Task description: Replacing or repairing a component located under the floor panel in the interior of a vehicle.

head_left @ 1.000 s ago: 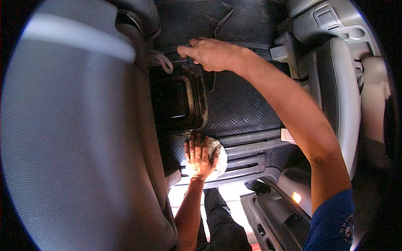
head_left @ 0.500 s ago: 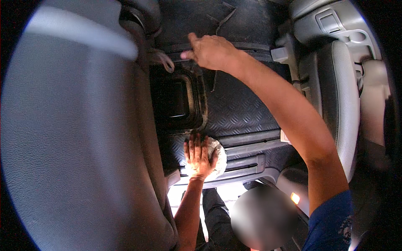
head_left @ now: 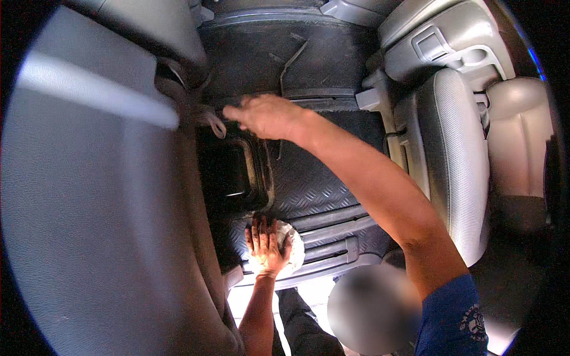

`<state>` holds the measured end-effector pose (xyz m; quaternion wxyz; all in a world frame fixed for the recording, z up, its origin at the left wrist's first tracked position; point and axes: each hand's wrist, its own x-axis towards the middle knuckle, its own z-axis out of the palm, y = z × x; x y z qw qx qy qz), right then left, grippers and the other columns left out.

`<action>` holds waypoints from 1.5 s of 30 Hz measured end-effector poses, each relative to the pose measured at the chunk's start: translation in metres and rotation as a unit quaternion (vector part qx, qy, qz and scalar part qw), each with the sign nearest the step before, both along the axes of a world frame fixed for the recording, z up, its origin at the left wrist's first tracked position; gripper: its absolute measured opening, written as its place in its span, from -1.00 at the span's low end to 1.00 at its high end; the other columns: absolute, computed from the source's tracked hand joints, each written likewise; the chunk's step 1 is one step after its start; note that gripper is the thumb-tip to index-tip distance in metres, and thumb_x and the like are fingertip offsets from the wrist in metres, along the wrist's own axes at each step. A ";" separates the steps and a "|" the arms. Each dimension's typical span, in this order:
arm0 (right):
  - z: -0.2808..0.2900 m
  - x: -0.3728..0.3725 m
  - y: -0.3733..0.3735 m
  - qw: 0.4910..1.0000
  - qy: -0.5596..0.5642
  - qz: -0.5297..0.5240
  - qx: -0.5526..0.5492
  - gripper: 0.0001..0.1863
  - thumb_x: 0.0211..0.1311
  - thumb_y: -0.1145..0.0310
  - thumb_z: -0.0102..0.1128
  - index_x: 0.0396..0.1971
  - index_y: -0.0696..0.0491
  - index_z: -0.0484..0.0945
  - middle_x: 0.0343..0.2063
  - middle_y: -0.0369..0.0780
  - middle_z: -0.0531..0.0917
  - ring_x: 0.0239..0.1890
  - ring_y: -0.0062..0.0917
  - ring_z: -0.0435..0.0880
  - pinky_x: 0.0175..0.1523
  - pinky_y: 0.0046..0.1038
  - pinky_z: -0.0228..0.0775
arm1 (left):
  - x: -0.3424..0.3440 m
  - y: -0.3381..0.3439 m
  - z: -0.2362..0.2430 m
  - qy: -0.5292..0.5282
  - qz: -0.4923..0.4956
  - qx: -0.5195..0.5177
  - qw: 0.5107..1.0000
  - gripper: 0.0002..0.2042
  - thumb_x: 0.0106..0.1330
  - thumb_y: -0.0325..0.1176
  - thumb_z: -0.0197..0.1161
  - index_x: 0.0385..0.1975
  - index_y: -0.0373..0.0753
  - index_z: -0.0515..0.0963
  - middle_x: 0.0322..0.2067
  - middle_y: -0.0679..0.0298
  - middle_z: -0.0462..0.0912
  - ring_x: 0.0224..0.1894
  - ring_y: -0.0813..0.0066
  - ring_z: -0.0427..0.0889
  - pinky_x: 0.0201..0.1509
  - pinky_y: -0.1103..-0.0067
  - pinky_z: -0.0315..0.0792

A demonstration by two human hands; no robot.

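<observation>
1. Here's the left hand (head_left: 267, 246), flat on a crumpled white cloth (head_left: 295, 252) at the near edge of the floor, fingers spread, pressing rather than gripping.
2. Up at the far side, the right hand (head_left: 261, 115) is over the floor with its fingers partly curled; they're blurred, so I cannot tell whether they hold anything. A grey strap loop (head_left: 218, 127) sits just left of it.
3. Doing this well, I'd judge, means an even left palm, so the cloth can't skid, and right fingers clear of that loop.
4. Now the surface: a black ridged floor mat (head_left: 317, 187), and to its left a dark floor recess (head_left: 222, 172) with a brown, dusty-looking rim (head_left: 267, 172). Worth a careful hand along that edge.
5. Room is tight: a large grey seat (head_left: 101, 237) crowds the left, a mesh-sided seat (head_left: 466, 160) stands right beyond the forearm, and bright light comes in past the door sill (head_left: 350, 267) nearest us.
</observation>
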<state>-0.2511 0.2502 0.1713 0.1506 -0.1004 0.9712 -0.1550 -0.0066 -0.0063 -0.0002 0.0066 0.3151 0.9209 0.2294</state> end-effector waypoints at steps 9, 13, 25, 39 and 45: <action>-0.012 0.032 0.006 0.992 0.098 -0.055 -0.061 -0.60 0.47 0.26 0.07 0.19 0.03 0.28 -0.09 0.21 0.62 -0.08 0.16 0.67 -0.01 0.03 0.53 | 0.004 0.006 0.000 0.006 -0.006 0.000 1.000 -0.37 0.29 -0.02 0.20 0.29 -0.27 0.43 0.32 -0.04 0.40 0.43 -0.13 0.25 0.53 -0.05 -0.01; -0.006 0.032 0.011 0.988 0.104 -0.104 -0.045 -0.59 0.43 0.15 0.15 0.00 0.16 0.32 -0.43 0.15 0.68 -0.22 0.12 0.70 -0.11 0.07 0.52 | 0.001 0.004 0.002 -0.010 0.003 -0.003 1.000 -0.40 0.30 -0.01 0.22 0.27 -0.24 0.47 0.34 -0.02 0.39 0.45 -0.08 0.24 0.54 -0.02 -0.03; -0.015 0.035 -0.005 0.953 0.100 -0.161 -0.235 -0.52 0.30 0.14 0.29 0.04 0.16 0.43 -0.23 0.11 0.71 -0.12 0.08 0.70 -0.02 0.03 0.53 | -0.140 0.128 0.173 0.071 0.149 0.262 0.951 -0.44 0.41 -0.44 0.14 0.43 -0.23 0.25 0.39 -0.30 0.13 0.43 -0.33 0.15 0.47 0.12 0.13; 0.104 0.082 0.116 0.986 -0.039 -0.142 -0.083 -0.33 0.35 -0.05 0.21 0.23 0.20 0.48 0.16 0.09 0.58 0.24 -0.05 0.55 0.35 -0.11 0.34 | -0.235 0.168 0.192 -0.092 -0.131 -0.313 0.936 -0.12 0.17 -0.43 0.39 0.49 -0.24 0.03 0.45 -0.06 0.11 0.36 -0.19 0.35 0.32 0.12 0.47; 0.180 0.112 0.186 0.918 0.279 -0.277 -0.056 -0.39 0.43 -0.13 0.07 0.22 0.05 0.54 0.06 -0.04 0.66 0.13 -0.21 0.62 0.26 -0.24 0.41 | -0.275 0.166 0.180 0.018 -0.242 -0.375 0.895 -0.50 0.39 -0.40 0.20 0.30 -0.35 0.33 0.38 -0.14 0.25 0.22 -0.15 0.51 0.27 0.18 0.51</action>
